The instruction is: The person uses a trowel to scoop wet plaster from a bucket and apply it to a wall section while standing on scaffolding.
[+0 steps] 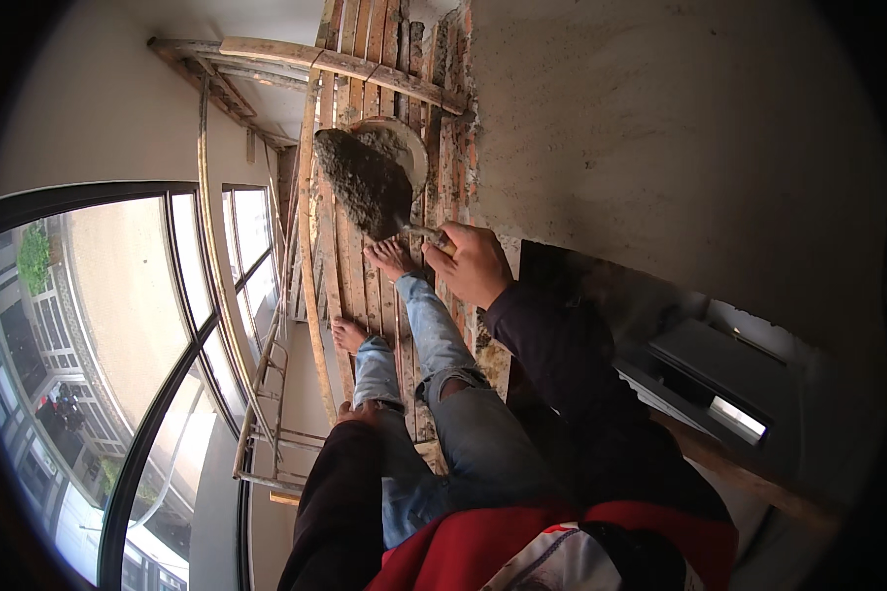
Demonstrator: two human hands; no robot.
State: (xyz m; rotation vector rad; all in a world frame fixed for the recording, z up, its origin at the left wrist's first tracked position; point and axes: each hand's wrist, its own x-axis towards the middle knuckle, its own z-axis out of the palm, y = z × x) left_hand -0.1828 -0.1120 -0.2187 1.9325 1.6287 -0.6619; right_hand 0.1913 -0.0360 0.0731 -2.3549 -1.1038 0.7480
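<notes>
My right hand is closed round the handle of a trowel. Its blade carries a heap of wet grey mortar. The loaded blade hangs over a round pan, hiding part of it; more mortar shows inside the pan. My left hand rests on my left leg near the knee, holding nothing I can see. The fingers lie loosely against the jeans and are partly hidden.
My bare feet stand on a scaffold platform of narrow wooden slats. A wooden pole crosses it ahead. At right is a plastered wall with an opening below. Bamboo poles and a large window line the left.
</notes>
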